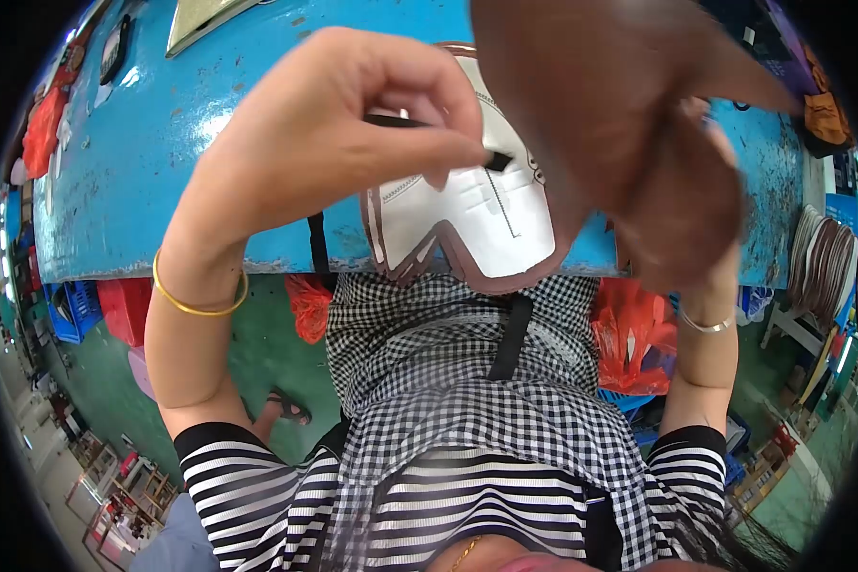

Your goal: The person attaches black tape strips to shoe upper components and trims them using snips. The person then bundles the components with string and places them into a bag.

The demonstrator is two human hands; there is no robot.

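Observation:
Over the blue table, my left hand [381,124] pinches a thin black strip [498,161], its fingers closed. Below it lies a brown-edged piece [524,234] with a white face and a dark zigzag stitched line, near the table's front edge. My right hand [713,129] is mostly hidden behind a blurred dark brown piece [582,95] raised above the right side of the white-faced piece. Only a bit of that hand and the wrist with a silver bangle show, so its grip cannot be made out.
On the blue table [153,162] lie a black phone-like object [115,48] and a pale folder-like item [200,21]. Red plastic bags [634,334] hang below the front edge. A stack of brown-edged pieces [820,262] stands at the right.

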